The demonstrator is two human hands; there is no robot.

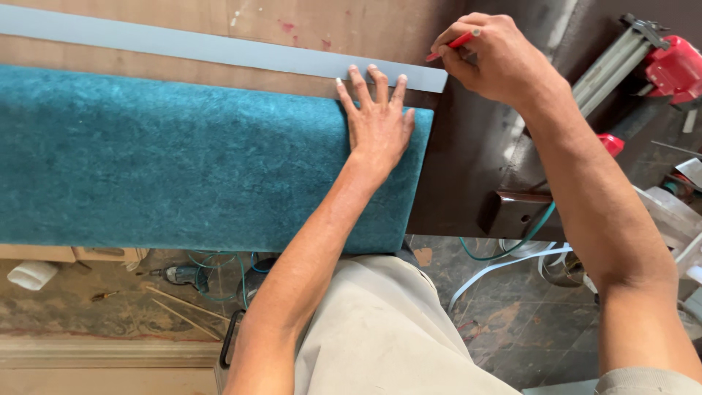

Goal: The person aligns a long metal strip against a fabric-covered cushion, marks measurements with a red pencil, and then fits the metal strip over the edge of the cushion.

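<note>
My left hand [376, 121] lies flat with fingers spread on the right end of a teal upholstered panel [183, 161], its fingertips reaching onto a long grey strip [219, 47] that runs along the panel's far edge. My right hand [490, 55] holds a red pencil [453, 44], its tip just past the strip's right end. Both the panel and the strip rest on a brown plywood board [219, 14].
A dark wooden surface [468, 168] lies right of the panel. A red tool with metal rails [658, 62] sits at the far right. On the floor below are a drill [175, 274], teal and white cords [497, 267], wooden sticks and scraps.
</note>
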